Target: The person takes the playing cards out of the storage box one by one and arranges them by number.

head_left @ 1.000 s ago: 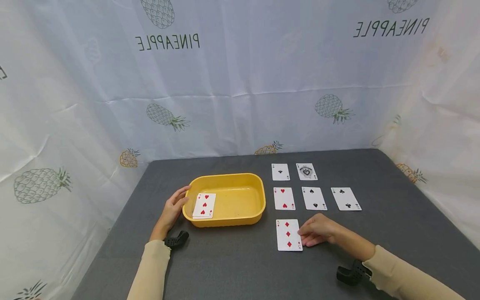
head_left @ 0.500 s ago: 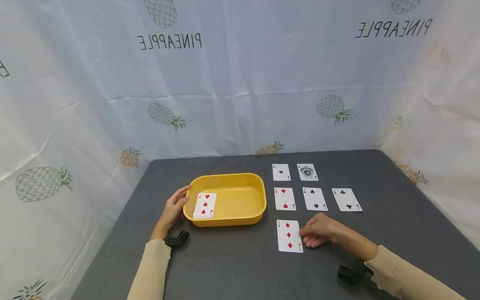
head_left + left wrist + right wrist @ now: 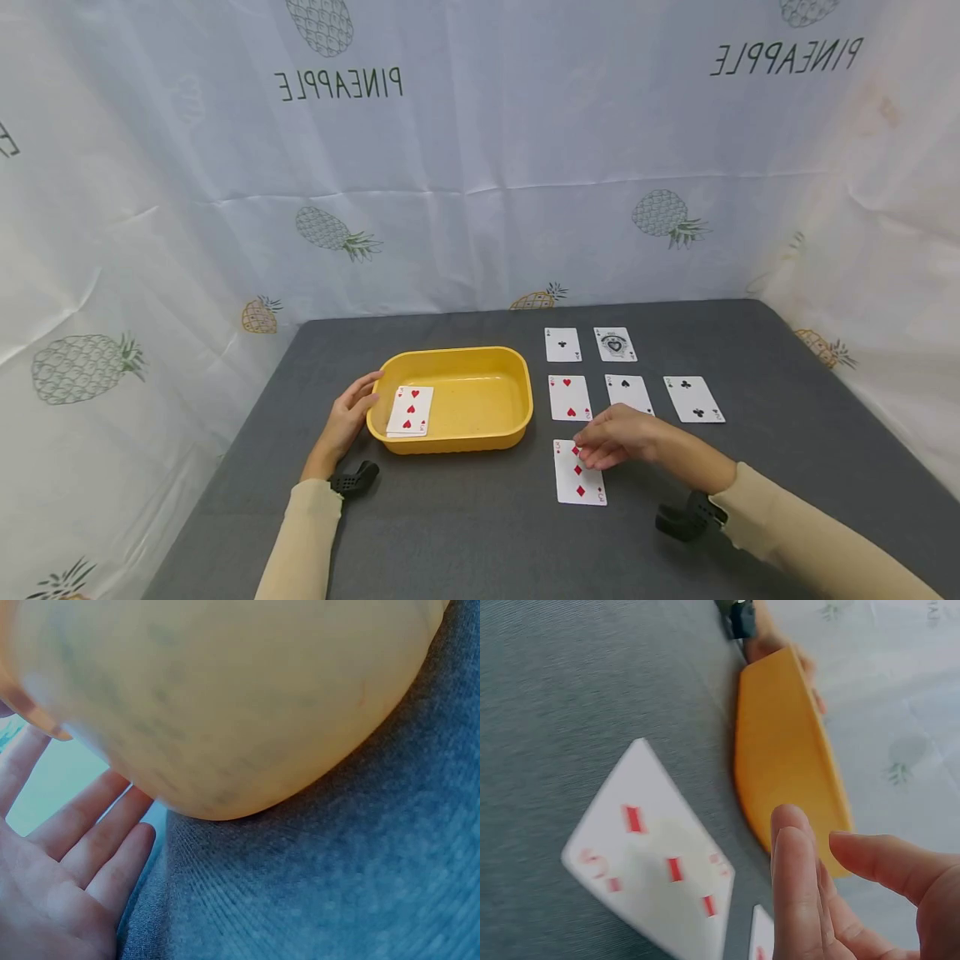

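1. The left hand (image 3: 347, 421) rests against the left end of the yellow tub (image 3: 480, 360). Its fingers are straight and relaxed, and they grip nothing.
2. In the left wrist view the fingers (image 3: 90, 840) lie just beside the rounded wall of the tub, on the grey table (image 3: 337, 885).
3. Inside the tub, at its left side, lies a small stack of cards with the 3 of hearts (image 3: 410, 411) on top, face up.
4. The right hand (image 3: 615, 435) is above the top right corner of the 3 of diamonds (image 3: 579, 477). Its fingers are loosely bent and hold nothing. I cannot tell if the fingertips touch the card.
5. The 3 of diamonds lies flat and face up on the table, just to the right of the tub and near the front edge.
6. Behind it lie 5 more cards in 2 rows, all face up: the 2 of hearts (image 3: 569, 397), a spade card (image 3: 628, 392) partly hidden by the right hand, a club card (image 3: 693, 398), and 2 aces (image 3: 562, 344) at the back.
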### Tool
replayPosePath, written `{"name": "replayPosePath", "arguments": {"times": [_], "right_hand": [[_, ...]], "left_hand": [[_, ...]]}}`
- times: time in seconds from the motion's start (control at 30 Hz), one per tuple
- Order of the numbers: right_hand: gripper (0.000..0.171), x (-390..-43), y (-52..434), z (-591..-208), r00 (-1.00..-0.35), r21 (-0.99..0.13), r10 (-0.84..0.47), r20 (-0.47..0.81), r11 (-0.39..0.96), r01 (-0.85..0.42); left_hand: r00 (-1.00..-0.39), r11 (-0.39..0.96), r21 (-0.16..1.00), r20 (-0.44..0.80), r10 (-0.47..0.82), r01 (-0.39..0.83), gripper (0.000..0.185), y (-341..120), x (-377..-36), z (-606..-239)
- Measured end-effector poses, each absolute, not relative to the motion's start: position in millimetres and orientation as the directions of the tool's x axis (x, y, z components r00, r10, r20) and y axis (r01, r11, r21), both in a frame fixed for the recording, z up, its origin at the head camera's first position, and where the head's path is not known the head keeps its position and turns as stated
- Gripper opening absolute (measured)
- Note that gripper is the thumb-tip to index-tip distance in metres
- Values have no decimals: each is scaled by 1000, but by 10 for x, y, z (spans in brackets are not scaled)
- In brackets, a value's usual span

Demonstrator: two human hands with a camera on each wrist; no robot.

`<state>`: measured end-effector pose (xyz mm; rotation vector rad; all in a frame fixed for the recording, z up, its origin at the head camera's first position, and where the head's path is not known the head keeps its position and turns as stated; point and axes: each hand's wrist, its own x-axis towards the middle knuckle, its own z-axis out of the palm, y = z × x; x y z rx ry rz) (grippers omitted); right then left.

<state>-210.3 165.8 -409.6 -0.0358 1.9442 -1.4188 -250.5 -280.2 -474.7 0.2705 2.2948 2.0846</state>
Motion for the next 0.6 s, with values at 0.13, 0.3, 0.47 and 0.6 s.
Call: {"name": "replayPosePath", "arguments": {"times": [0.13, 0.3, 0.47, 0.6], "right_hand": [[30, -2178, 1578, -4001, -743, -845, -421, -520, 381, 376], [31, -2281, 1439, -3925, -743, -851, -424, -517, 344, 396], [31, -2352, 1236, -3846, -743, -864, -443, -501, 298, 406], [29, -2398, 1080, -3782, -740, -875, -467, -483, 271, 401]], "left_hand": [[-985, 80, 991, 94, 147, 107, 51, -2802, -2508, -4756], [-986, 94, 990, 87, 144, 101, 51, -2802, -2514, -4760], [-986, 87, 991, 91, 142, 104, 52, -2812, -2519, -4764], [-985, 73, 992, 95, 146, 107, 52, -2812, -2522, -4770]]}}
